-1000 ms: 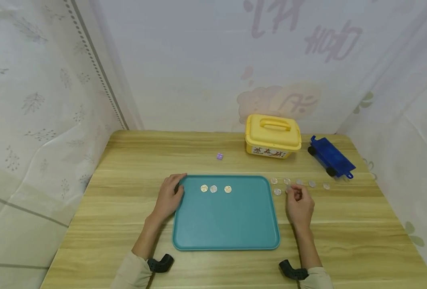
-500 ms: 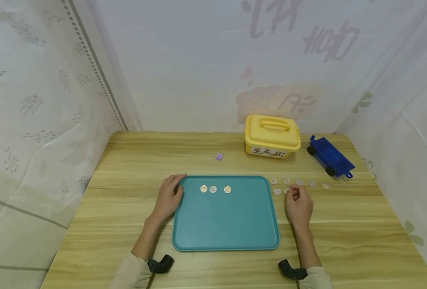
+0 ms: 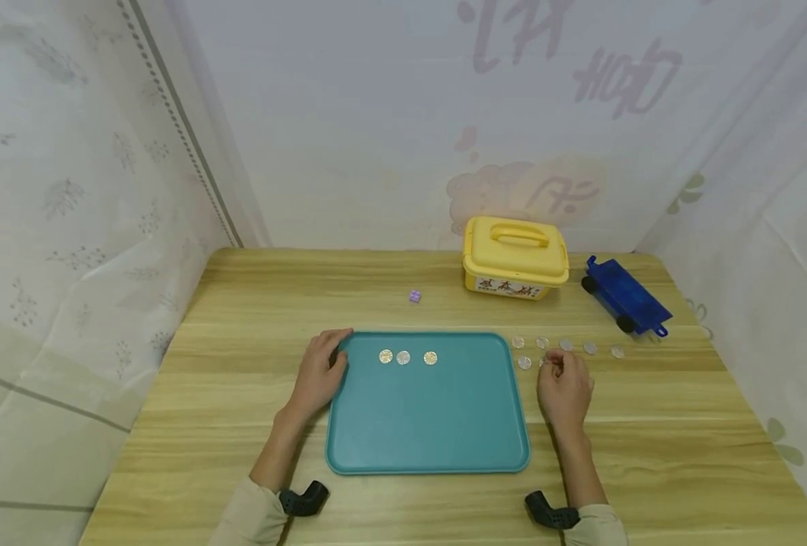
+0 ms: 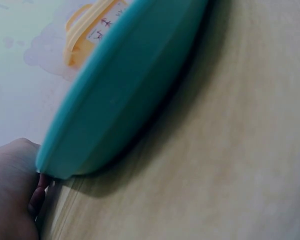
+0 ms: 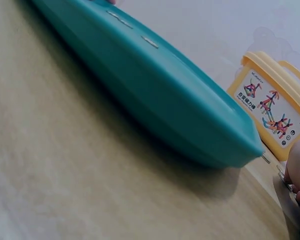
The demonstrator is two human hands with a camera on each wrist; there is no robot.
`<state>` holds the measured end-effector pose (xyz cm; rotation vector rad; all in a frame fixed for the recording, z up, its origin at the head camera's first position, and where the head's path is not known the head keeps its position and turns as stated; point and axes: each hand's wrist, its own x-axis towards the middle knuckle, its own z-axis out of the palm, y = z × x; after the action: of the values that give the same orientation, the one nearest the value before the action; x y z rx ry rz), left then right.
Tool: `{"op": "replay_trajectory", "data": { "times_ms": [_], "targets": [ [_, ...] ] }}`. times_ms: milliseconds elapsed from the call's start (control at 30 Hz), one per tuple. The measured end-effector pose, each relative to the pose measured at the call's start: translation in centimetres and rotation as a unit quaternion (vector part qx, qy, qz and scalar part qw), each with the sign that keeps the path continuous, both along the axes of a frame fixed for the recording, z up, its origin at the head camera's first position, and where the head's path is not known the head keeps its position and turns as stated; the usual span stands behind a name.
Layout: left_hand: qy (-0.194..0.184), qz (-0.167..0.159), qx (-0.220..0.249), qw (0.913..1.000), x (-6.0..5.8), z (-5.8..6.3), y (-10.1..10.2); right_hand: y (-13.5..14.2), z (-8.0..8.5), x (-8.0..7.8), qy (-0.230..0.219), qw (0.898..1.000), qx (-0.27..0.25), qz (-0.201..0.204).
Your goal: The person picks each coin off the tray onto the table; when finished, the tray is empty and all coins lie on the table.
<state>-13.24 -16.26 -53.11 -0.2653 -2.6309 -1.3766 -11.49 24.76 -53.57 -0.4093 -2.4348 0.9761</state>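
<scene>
A teal tray (image 3: 427, 413) lies on the wooden table, bearing two gold-toned coins (image 3: 386, 356) and a silver coin (image 3: 403, 357) near its far rim. My left hand (image 3: 317, 371) rests against the tray's far left corner, fingers relaxed along the rim. Beyond the tray's right side, several silver coins (image 3: 566, 345) lie loosely in two rows. There my right hand (image 3: 565, 387) has its fingers curled, thumb and fingertips pinching a coin (image 3: 543, 362) at the table surface. The fingers partly cover that coin. In the right wrist view the right hand (image 5: 299, 167) shows only at the edge.
A yellow lidded box (image 3: 516, 258) with a handle stands at the back right. Right of it sits a blue toy trailer (image 3: 625, 296) with black wheels. A small purple brick (image 3: 415, 296) lies behind the tray. Patterned white cloth (image 3: 349, 129) hangs around the table.
My right hand has shifted slightly toward me and left, bringing the coin down into the nearer row beside another coin. The left hand and tray have stayed in place.
</scene>
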Motion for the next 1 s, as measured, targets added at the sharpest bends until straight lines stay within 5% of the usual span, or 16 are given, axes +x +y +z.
{"op": "replay_trajectory", "data": {
  "times_ms": [500, 1000],
  "targets": [
    [0.013, -0.004, 0.003, 0.9999, -0.10, -0.26, -0.04, 0.04, 0.19, 0.13, 0.054, 0.996, -0.066, -0.014],
    [0.012, -0.003, 0.000, 0.9999, -0.02, -0.16, -0.03, -0.08, 0.26, 0.02, 0.099, 0.992, -0.071, 0.007]
  ]
}}
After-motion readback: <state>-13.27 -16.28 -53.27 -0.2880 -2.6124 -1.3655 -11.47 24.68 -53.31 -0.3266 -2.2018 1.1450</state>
